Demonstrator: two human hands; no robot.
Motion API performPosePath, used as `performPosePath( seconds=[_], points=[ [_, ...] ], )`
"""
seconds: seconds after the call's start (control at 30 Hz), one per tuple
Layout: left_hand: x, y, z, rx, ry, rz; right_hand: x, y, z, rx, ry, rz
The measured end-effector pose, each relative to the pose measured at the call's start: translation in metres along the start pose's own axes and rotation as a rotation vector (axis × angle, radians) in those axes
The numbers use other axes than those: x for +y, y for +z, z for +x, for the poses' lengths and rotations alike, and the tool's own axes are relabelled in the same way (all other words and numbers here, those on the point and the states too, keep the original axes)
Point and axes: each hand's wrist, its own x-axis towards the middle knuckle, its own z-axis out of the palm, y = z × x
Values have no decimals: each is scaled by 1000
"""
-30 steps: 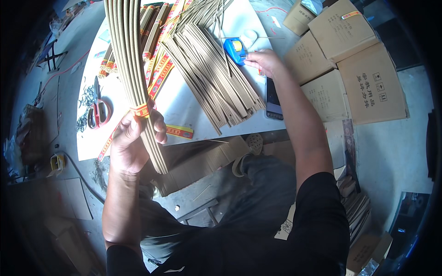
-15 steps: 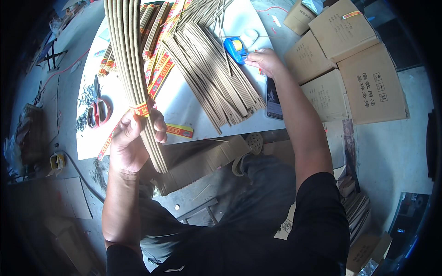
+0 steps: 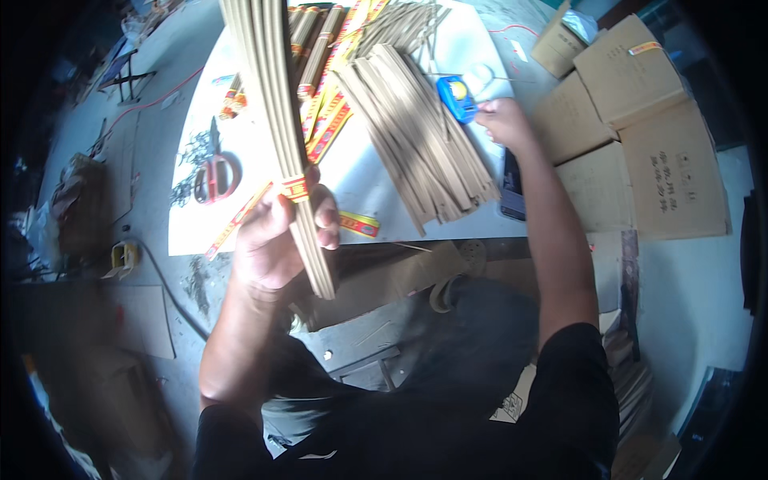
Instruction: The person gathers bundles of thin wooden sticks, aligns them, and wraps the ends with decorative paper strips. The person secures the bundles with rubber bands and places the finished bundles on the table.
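My left hand (image 3: 264,240) is closed round a tall bundle of thin brown incense sticks (image 3: 272,96), held tilted in front of the table. A red and yellow paper band (image 3: 295,189) wraps the bundle just above my thumb. My right hand (image 3: 506,122) is at the edge of a blue tape dispenser (image 3: 457,99), its fingertips pinched together. What lies between those fingertips is too small to make out. Between my hands, a wide pile of loose incense sticks (image 3: 416,136) lies on the white table (image 3: 384,228).
Red-handled scissors (image 3: 214,178) lie at the table's left. Printed paper strips (image 3: 330,132) and banded bundles (image 3: 320,52) are behind my left hand. A phone (image 3: 512,188) sits under my right forearm, near a white roll (image 3: 478,77). Cardboard boxes (image 3: 668,168) stand at right.
The whole view has shifted, so the table and both hands appear farther right. My left hand keeps its hold on the bundle, and my right hand stays by the tape dispenser.
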Motion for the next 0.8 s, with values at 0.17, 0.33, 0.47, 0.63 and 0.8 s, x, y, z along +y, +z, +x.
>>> performPosePath(
  seconds=[0.17,0.33,0.47,0.63,0.8],
  points=[
    [-5,3,-3,-130,-6,-105,-122,-3,-124,-139,-488,469],
    [-9,19,-10,-190,-26,-54,-189,36,-185,-361,-801,841],
    [-19,26,-10,-238,-80,-200,-205,62,-200,-430,-755,1093],
    [-22,31,-13,-162,-61,-99,-212,77,-212,-540,-642,1122],
    [-25,28,-11,-225,-5,-192,-214,86,-217,-427,-550,1127]
  ],
)
